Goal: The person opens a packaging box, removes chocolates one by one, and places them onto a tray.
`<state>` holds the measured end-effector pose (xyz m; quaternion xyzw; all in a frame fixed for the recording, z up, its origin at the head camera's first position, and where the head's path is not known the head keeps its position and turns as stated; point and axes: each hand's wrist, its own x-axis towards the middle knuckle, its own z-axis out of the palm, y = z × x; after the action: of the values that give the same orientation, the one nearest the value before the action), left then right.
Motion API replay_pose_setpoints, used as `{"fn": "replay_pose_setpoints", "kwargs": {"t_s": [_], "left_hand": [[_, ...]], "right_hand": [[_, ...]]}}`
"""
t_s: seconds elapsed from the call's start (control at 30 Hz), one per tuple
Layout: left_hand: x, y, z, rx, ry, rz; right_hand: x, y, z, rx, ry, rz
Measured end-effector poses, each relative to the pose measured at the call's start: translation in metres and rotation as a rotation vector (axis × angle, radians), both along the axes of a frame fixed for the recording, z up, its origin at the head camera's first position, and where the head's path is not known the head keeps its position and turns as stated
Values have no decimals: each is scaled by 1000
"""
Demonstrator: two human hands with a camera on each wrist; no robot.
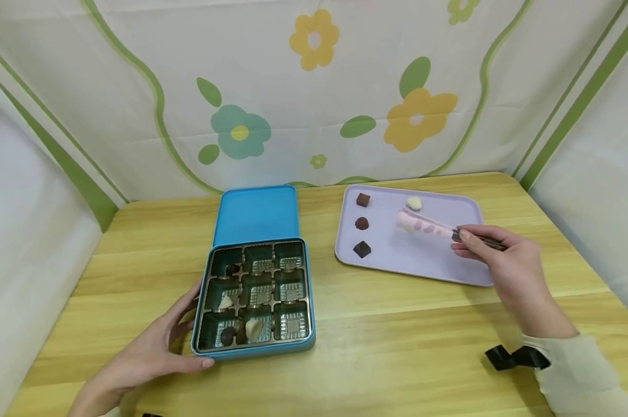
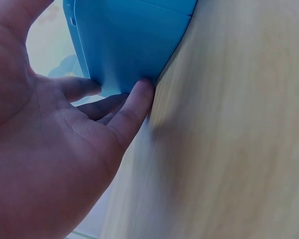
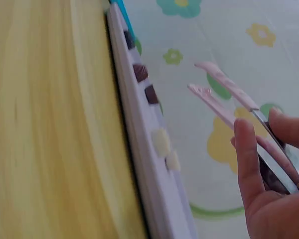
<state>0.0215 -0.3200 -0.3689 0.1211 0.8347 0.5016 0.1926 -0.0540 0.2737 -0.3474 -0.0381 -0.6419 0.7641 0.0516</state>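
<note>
While pinching pink-ended tongs (image 1: 441, 229) with the right hand (image 1: 511, 269) in the head view, holds the tips above a lilac tray (image 1: 397, 255). Spreads the left hand (image 1: 152, 346) wide at the near left corner of a blue tin (image 1: 272, 350), thumb towards the near side, fingers along the left side. Just beyond the tin, shows a blue lid (image 1: 256, 214) lying flat on the wooden table (image 1: 366, 336). Has, in the tin's left column, a small dark piece (image 1: 232, 269) in the far compartment, a white chunk (image 1: 226, 302) in the middle one and a round dark chocolate (image 1: 228, 336) in the near one, plus a pale lump (image 1: 253, 329) in the near middle compartment. Bears on the tray's left part, from far to near, a brown square chocolate (image 1: 363, 200), a ridged round chocolate (image 1: 362, 223) and a dark diamond-shaped chocolate (image 1: 362, 249); farther right, near the far edge, a white piece (image 1: 414, 203).

From the left wrist, touches the tin's blue side with the fingertips, thumb well apart from the fingers.

From the right wrist, grips the tongs between thumb and fingers, pink jaws parted and clear of the tray. Shows two white pieces (image 3: 162, 143) just beside each other on the tray, with the three dark ones farther along in a row
</note>
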Motion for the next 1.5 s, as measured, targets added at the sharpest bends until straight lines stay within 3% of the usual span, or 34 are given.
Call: {"fn": "replay_pose_setpoints", "kwargs": {"t_s": [0.13, 0.33, 0.6, 0.8, 1.07, 1.27, 1.5], "left_hand": [[-2, 0, 3, 14, 0, -2], [-2, 2, 5, 37, -26, 4], [0, 0, 5, 31, -33, 7], [0, -1, 4, 37, -40, 5], [1, -5, 3, 45, -9, -9], [2, -3, 5, 67, -31, 1], [3, 0, 4, 65, -34, -6]], "right_hand": [[6, -25, 7, 173, 67, 115], [10, -74, 19, 412, 65, 248], [11, -129, 16, 399, 90, 413], [12, -161, 17, 487, 150, 495], [11, -191, 33, 552, 374, 652], [8, -208, 42, 642, 550, 745], [6, -227, 50, 795, 623, 858]]}}
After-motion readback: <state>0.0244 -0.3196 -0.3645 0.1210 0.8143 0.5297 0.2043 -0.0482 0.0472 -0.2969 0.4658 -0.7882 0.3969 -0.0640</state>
